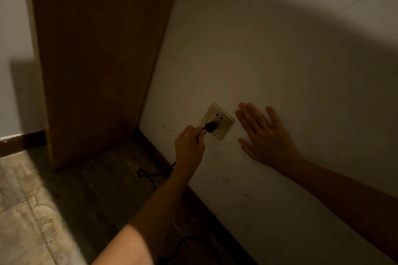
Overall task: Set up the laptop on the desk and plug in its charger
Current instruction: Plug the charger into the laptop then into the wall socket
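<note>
A cream wall socket (221, 117) sits low on the white wall, in dim light. A black charger plug (210, 126) is pressed against the socket's lower part. My left hand (189, 146) pinches the plug from below left. The black cable (148, 175) runs down from that hand and loops on the floor. My right hand (261, 135) lies flat on the wall just right of the socket, fingers spread, holding nothing. The laptop is out of view.
A brown wooden desk side panel (97, 60) stands upright to the left of the socket, against the wall. A dark skirting board (202, 204) follows the wall's base. The tiled floor (28, 211) spreads at lower left.
</note>
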`<control>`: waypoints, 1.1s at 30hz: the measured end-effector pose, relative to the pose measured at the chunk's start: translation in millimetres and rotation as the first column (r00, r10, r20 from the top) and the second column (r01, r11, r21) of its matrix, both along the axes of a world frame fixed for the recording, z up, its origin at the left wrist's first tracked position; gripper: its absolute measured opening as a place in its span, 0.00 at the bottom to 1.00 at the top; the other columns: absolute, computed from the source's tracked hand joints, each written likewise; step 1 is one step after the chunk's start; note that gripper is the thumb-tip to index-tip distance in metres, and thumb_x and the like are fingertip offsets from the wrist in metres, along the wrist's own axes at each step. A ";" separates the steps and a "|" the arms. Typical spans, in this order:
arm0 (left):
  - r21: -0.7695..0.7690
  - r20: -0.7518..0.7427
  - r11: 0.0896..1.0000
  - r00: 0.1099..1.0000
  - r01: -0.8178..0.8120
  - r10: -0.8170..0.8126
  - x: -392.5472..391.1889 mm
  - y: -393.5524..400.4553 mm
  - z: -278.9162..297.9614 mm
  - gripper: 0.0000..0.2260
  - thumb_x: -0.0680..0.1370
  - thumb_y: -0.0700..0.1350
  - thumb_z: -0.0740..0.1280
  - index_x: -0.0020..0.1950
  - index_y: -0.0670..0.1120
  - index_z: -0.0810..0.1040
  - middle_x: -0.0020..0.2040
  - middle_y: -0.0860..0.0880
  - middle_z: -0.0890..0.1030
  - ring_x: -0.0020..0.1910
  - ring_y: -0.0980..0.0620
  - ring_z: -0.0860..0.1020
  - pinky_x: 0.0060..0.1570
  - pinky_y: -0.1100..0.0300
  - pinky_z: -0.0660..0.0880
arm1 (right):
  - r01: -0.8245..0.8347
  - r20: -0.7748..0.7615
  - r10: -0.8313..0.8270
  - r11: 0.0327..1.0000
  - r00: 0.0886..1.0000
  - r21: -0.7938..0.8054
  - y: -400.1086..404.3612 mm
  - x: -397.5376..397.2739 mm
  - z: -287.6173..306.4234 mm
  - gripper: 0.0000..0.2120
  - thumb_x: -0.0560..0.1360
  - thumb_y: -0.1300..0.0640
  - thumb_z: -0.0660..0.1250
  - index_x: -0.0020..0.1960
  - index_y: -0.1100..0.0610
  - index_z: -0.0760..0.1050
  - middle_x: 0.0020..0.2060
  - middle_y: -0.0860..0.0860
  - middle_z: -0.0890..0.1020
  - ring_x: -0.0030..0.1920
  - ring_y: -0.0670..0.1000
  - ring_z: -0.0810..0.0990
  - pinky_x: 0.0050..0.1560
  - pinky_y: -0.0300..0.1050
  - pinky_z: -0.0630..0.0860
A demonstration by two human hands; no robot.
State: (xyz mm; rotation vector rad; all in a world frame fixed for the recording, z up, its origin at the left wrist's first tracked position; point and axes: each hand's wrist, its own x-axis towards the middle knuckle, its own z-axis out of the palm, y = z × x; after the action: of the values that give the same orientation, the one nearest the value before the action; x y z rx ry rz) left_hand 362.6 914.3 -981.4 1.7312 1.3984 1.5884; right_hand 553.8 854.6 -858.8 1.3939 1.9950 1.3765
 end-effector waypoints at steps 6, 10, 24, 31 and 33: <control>-0.041 0.017 0.999 1.000 0.023 -0.022 3.3 -4.4 0.7 0.04 0.77 0.40 0.71 0.48 0.40 0.85 0.33 0.46 0.76 0.28 0.55 0.67 0.28 0.69 0.54 | 0.020 0.014 -0.020 1.000 1.000 -0.004 -0.1 -1.1 -0.4 0.38 0.82 0.40 0.52 0.83 0.60 0.45 0.83 0.58 0.49 0.83 0.57 0.49 0.80 0.65 0.47; -0.044 0.051 0.999 0.998 0.031 -0.029 9.8 -8.5 3.6 0.03 0.76 0.40 0.72 0.45 0.41 0.85 0.32 0.48 0.76 0.28 0.56 0.67 0.28 0.70 0.55 | 0.031 0.009 -0.030 0.999 0.999 -0.010 0.8 -2.6 0.0 0.38 0.82 0.40 0.51 0.83 0.60 0.45 0.83 0.58 0.48 0.83 0.58 0.49 0.79 0.66 0.48; 0.024 -0.035 0.998 0.998 0.051 -0.051 11.6 5.8 1.5 0.02 0.74 0.40 0.75 0.43 0.43 0.84 0.29 0.48 0.75 0.26 0.57 0.64 0.28 0.72 0.51 | 0.029 0.047 -0.030 1.000 0.998 0.011 1.4 -1.8 -1.2 0.38 0.82 0.40 0.51 0.83 0.61 0.46 0.83 0.59 0.48 0.82 0.58 0.49 0.79 0.66 0.49; 0.047 -0.185 0.999 0.983 0.022 -0.012 0.2 5.6 0.5 0.05 0.77 0.46 0.72 0.46 0.44 0.83 0.38 0.48 0.81 0.34 0.51 0.75 0.28 0.59 0.69 | 0.040 0.036 -0.040 0.999 0.999 0.008 2.4 -1.8 -1.7 0.39 0.82 0.40 0.52 0.83 0.61 0.46 0.83 0.58 0.49 0.82 0.58 0.49 0.79 0.66 0.48; 0.074 -0.208 0.994 0.976 0.076 -0.060 -8.1 5.4 -3.1 0.05 0.78 0.45 0.71 0.50 0.46 0.83 0.43 0.49 0.83 0.38 0.49 0.79 0.31 0.55 0.77 | 0.035 0.043 -0.036 0.999 0.998 0.019 2.9 -2.9 -2.1 0.38 0.81 0.40 0.53 0.83 0.61 0.47 0.83 0.58 0.49 0.82 0.58 0.50 0.79 0.65 0.48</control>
State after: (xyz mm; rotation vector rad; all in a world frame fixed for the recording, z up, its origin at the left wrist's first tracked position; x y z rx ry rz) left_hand 354.5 919.7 -984.5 2.0186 1.3670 1.4833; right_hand 550.9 857.5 -860.9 1.3886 1.9266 1.4004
